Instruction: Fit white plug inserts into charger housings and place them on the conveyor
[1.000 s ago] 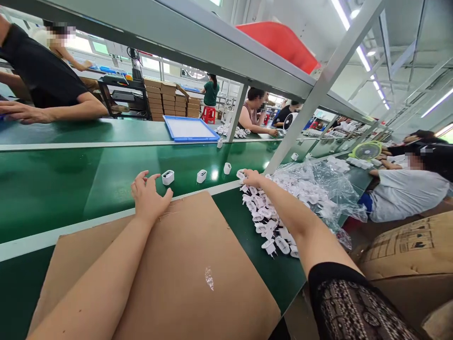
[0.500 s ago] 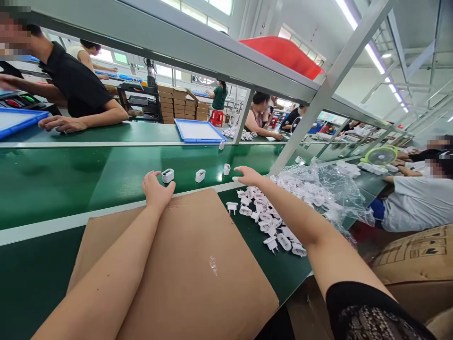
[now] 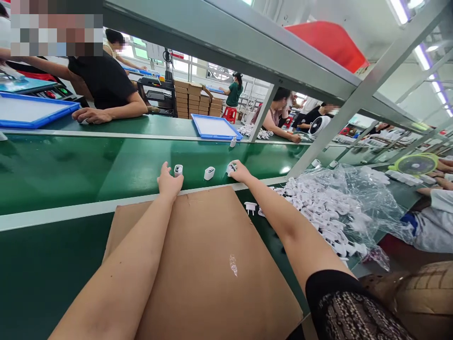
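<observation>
My left hand [image 3: 170,183] reaches over the green belt with its fingers apart and its thumb by a white charger housing [image 3: 179,170]. The housing stands upright with its open end facing up. In the middle, a second white housing [image 3: 209,173] stands untouched between my hands. To its right, my right hand [image 3: 242,172] has its fingers closed round a third white housing [image 3: 230,168], which they partly cover. Under my forearms lies a flat brown cardboard sheet [image 3: 201,245]. A white two-pin plug piece [image 3: 250,207] rests beside its right edge.
A heap of white plug pieces [image 3: 311,198] lies right, with clear plastic wrap [image 3: 375,198]. A slanted metal post [image 3: 325,127] rises beyond my right hand. Across the belt are a blue-rimmed tray [image 3: 215,137], a small white bottle [image 3: 233,141] and a co-worker's arm [image 3: 129,107].
My right hand has moved onto the rightmost housing and closed round it. My left hand stays open beside its housing. The camera view has shifted, so the scene sits differently in the frame.
</observation>
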### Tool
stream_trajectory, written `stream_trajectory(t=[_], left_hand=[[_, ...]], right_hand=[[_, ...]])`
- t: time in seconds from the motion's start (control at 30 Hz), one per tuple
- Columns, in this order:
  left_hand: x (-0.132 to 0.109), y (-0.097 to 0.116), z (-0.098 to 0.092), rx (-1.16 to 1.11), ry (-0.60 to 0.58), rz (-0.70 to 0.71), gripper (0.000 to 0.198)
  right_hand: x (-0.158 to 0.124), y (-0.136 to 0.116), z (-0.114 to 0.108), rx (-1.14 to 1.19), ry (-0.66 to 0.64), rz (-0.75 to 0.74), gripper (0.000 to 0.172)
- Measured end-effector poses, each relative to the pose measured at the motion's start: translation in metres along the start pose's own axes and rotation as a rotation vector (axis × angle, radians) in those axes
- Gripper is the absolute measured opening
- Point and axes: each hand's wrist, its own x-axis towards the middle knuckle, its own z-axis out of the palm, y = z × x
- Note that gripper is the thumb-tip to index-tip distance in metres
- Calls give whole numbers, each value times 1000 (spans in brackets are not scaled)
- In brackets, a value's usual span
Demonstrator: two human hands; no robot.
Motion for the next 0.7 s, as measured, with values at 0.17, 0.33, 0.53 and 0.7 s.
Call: stream_trajectory(t=[0.17, 0.33, 0.53, 0.7], left_hand=[[-9, 12, -11, 192, -34, -37, 66], [-10, 13, -16, 91, 22, -87, 39], [-12, 28, 1, -153, -126, 78, 44], [-25, 30, 15, -174, -315, 191, 41]], right_hand=[[-13, -39, 11, -13, -72, -160, 44], [-25, -63, 26, -17, -106, -210, 35], [-32, -69, 43, 42, -63, -199, 41], [-37, -61, 38, 68, -10, -175, 54]])
